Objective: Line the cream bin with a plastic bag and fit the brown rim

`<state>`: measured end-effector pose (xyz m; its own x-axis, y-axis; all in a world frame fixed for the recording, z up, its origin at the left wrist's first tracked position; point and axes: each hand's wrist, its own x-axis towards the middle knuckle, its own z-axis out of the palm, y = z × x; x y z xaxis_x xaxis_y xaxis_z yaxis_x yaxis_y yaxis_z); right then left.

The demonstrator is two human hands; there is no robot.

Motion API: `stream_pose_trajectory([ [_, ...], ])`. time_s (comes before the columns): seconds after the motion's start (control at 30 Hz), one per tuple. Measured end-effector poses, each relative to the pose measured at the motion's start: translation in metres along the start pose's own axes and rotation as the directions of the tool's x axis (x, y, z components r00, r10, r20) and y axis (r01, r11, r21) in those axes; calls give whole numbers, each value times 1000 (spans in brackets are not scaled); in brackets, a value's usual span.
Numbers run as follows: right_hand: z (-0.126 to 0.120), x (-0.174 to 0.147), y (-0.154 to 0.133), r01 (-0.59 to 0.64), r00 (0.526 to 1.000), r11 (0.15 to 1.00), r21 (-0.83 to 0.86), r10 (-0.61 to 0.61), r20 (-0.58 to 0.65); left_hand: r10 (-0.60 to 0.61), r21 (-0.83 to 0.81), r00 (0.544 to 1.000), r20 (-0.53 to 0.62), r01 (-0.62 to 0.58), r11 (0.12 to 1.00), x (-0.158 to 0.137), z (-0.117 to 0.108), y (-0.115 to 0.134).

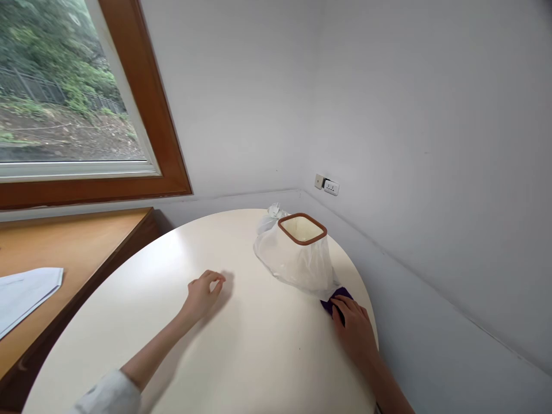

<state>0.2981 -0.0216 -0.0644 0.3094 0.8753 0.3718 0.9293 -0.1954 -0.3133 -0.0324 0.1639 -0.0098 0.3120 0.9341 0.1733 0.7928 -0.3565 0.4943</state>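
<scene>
On the right part of the round table, my right hand (353,325) presses on a dark purple cloth (330,305), its fingers over the folded fabric and its thumb at the side. Just beyond the cloth stands a small wastebasket (302,241) with a brown rim and a white plastic bag draped around its outside. The bag's gathered end (275,211) lies behind it on the left. My left hand (202,293) hovers above the left-middle of the tabletop, fingers curled and thumb close to the index fingertip. Nothing shows in it.
The cream round table (241,356) meets the wall corner at the back. A wall socket (331,187) sits above its far right edge. To the left is a wooden desk (90,241) with white papers (30,296), below a wood-framed window (149,86).
</scene>
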Motion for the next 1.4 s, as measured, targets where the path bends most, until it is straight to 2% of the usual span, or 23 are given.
stream_pose_trajectory([
  [0.1,1,-1,0,3,1000,1000,-9,-3,-12,-98,-221,994,56,108,969,-29,-10,-25],
  [0.17,3,-1,1,7,1000,1000,-18,-7,-15,-146,-292,985,95,168,942,-43,-16,-33],
  [0.3,8,-4,4,32,999,999,-28,-32,-26,-186,-341,979,85,204,918,-62,-24,-33],
  [0.43,10,-6,7,54,996,998,-26,-55,-63,-210,-398,976,53,214,892,-68,-26,-28],
  [0.73,8,-6,8,100,989,995,1,-99,-110,-207,-404,976,73,218,888,-71,-28,-28],
  [0.87,6,-7,7,124,975,992,17,-118,-190,-205,-396,976,72,216,893,-73,-28,-29],
  [1.0,1,-9,1,212,942,976,58,-188,-278,-207,-374,976,67,217,902,-79,-27,-26],
  [1.1,-3,-10,-13,321,917,942,94,-285,-279,-164,-319,986,24,163,934,-89,-28,-24],
  [1.23,-4,-4,-49,478,874,867,138,-456,-167,-3,-152,1000,11,4,988,-108,-29,-27],
  [1.4,5,16,-102,647,753,741,181,-657,-1,227,114,973,-33,-222,968,-126,-28,-32],
])
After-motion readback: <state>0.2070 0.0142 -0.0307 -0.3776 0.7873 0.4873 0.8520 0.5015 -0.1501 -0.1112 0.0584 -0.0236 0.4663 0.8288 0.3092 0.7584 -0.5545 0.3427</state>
